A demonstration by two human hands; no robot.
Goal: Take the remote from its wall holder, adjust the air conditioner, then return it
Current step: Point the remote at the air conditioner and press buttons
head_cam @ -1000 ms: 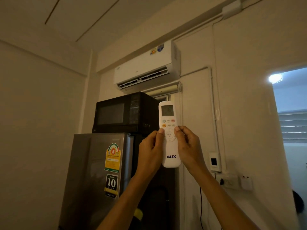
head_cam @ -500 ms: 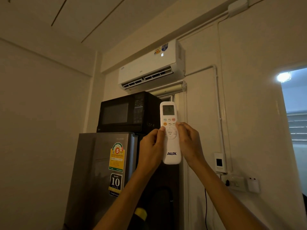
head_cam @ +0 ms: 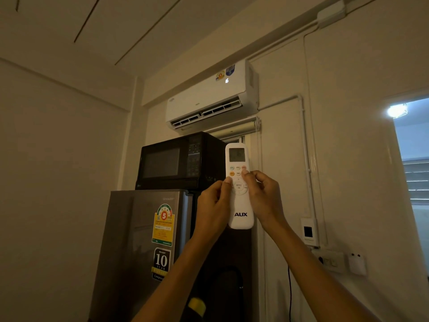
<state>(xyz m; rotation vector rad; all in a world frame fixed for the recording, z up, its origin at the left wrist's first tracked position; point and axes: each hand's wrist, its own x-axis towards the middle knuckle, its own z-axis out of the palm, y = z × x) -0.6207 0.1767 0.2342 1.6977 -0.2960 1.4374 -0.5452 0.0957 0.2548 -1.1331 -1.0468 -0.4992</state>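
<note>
I hold a white AUX remote [head_cam: 240,212] upright in front of me, its top aimed up at the white air conditioner [head_cam: 209,98] high on the wall. My left hand [head_cam: 212,205] grips the remote's left side, thumb resting by the round menu pad. My right hand [head_cam: 264,196] grips the right side, its thumb on the small buttons above the pad. A lit digit glows on the air conditioner's front and its flap stands open. The white wall holder [head_cam: 308,231] hangs empty low on the right wall.
A black microwave [head_cam: 178,163] sits on a grey fridge [head_cam: 141,247] just left of my hands. A socket strip [head_cam: 329,262] and a black cable [head_cam: 289,296] are on the wall at lower right. A bright doorway [head_cam: 411,182] opens at far right.
My right thumb has moved up from the round pad to the small buttons. A lit digit has appeared on the air conditioner. The view has shifted slightly.
</note>
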